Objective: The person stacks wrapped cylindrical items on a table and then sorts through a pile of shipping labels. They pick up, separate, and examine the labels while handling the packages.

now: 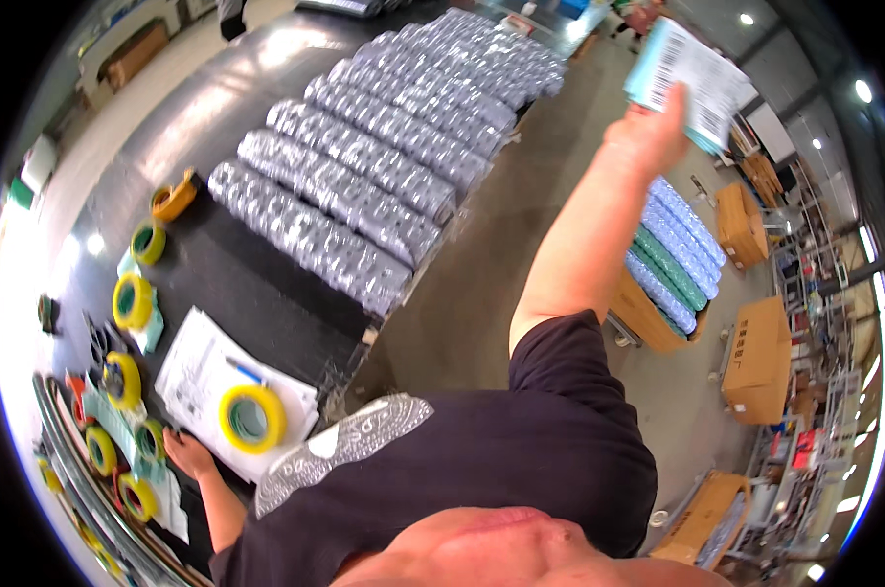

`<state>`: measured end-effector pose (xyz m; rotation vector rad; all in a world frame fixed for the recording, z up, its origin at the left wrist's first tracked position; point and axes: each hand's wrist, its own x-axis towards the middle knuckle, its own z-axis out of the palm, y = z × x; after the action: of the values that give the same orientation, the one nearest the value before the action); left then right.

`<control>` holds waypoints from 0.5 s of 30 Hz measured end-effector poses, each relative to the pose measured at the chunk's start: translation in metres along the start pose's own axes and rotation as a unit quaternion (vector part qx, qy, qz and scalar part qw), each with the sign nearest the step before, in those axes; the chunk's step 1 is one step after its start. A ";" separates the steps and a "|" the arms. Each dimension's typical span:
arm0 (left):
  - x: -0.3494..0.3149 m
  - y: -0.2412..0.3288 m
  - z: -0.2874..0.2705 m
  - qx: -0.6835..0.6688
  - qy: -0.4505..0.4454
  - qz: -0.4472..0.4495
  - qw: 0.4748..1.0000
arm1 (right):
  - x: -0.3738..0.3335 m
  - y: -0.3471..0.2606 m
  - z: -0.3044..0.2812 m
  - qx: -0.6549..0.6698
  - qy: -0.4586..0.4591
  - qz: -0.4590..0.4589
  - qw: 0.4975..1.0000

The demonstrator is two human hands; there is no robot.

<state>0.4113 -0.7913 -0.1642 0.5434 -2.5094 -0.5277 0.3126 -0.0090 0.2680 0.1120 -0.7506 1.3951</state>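
Note:
Raised out to the right, my right hand (pixel 648 132) is closed round a stack of printed label sheets (pixel 695 83) with pale blue-green edges, the thumb on the printed face. Down at the left, my left hand (pixel 188 455) is over the black table (pixel 237 264), fingers apart and seemingly holding nothing. It is nearest to a small roll of tape (pixel 150 440) and the edge of some printed papers (pixel 203 377). A large yellow tape roll (pixel 252 419) and a blue pen (pixel 245 369) lie on those papers.
Rows of shiny grey wrapped rolls (pixel 349 186) cover the table's far part. Several tape rolls (pixel 132 300), an orange tape dispenser (pixel 174 199) and scissors (pixel 100 338) line its left side. Right, a carton (pixel 648 313) holds blue and green rolls; more cartons (pixel 758 357) stand beyond.

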 end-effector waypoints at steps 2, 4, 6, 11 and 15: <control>0.005 -0.005 -0.006 -0.028 0.007 -0.002 1.000 | -0.011 -0.003 -0.003 -0.036 0.064 -0.005 0.997; 0.004 0.010 -0.015 -0.007 0.003 -0.013 1.000 | -0.015 -0.001 -0.004 -0.104 0.093 0.001 0.990; 0.003 0.002 -0.021 0.038 0.020 0.013 0.999 | -0.007 0.005 -0.020 -0.148 0.120 0.004 0.982; -0.005 0.034 -0.020 0.054 0.030 -0.015 0.998 | -0.036 0.007 0.004 -0.071 0.038 -0.175 0.981; -0.008 0.039 -0.034 0.007 0.049 -0.014 0.999 | -0.093 0.020 0.012 -0.196 -0.099 -0.126 0.967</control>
<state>0.4263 -0.7637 -0.1224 0.5952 -2.4177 -0.4809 0.2906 -0.0893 0.2209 0.0354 -1.1258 0.9826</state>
